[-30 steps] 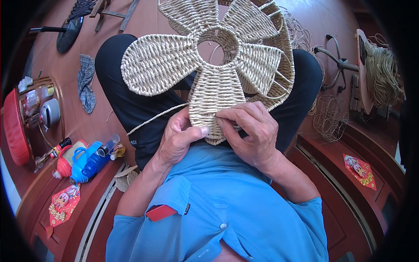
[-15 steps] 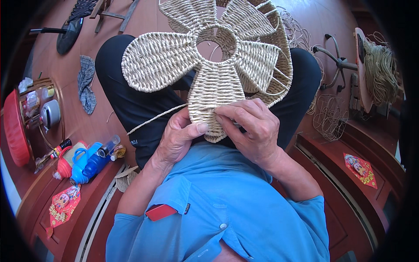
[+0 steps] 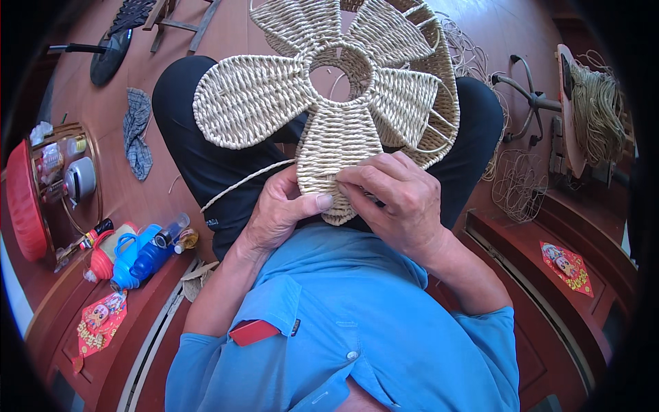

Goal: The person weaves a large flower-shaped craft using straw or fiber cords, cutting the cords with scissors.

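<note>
Straw-coloured woven flower (image 3: 329,103), made of flat petals around an open ring, rests across the lap of a seated person in a blue shirt and dark trousers. Both hands meet at the tip of the petal nearest the body. The left hand (image 3: 281,213) pinches that petal's edge with its thumb pressed on top, and a loose cord (image 3: 244,182) runs away from this grip toward the person's left knee. The right hand (image 3: 398,199) lies just beside it, touching the same petal, with its fingers (image 3: 360,180) curled and pressed onto the weave. Beyond the grip, the other petals fan out over the knees; on the right side, bare wire ribs show where the weaving is unfinished.

Under everything is a glossy red-brown wooden floor. To the left of the hands, well apart, lie a blue bottle (image 3: 141,254) and a red container (image 3: 103,255) side by side, with a red round tray (image 3: 24,199) and a metal pot (image 3: 79,178) farther out. A grey cloth (image 3: 137,130) lies on the floor near the left knee. To the right of the grip, well apart, sits a tangle of bent wire (image 3: 518,182), and past it a bundle of cord (image 3: 597,110) hangs on a stand. Red paper decorations (image 3: 566,264) are stuck on the low wooden panels at both sides
</note>
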A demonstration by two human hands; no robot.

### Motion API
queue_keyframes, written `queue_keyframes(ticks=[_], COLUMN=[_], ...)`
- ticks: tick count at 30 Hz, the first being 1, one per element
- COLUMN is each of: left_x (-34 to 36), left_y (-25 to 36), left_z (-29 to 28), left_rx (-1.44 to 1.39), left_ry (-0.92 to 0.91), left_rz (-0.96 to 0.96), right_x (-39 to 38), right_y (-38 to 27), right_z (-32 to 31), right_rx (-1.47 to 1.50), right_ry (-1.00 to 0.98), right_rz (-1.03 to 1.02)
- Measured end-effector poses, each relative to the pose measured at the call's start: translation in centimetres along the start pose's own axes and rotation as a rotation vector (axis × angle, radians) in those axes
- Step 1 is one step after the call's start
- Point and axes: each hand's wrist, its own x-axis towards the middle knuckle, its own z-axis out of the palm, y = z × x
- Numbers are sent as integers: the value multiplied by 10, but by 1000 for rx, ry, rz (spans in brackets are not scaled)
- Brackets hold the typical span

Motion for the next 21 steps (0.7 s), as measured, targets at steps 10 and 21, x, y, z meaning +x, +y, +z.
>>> queue_keyframes(ticks=[10,21], left_x=[-3,-3], left_y=[-12,-14], left_z=[3,3], left_rx=[27,-50], left_ry=[54,30], left_rz=[97,90], right_x=[3,-2], right_y=[2,1], right_z=[-1,5], right_rx=[58,35], right_ry=[-43,13], right_rz=[41,30])
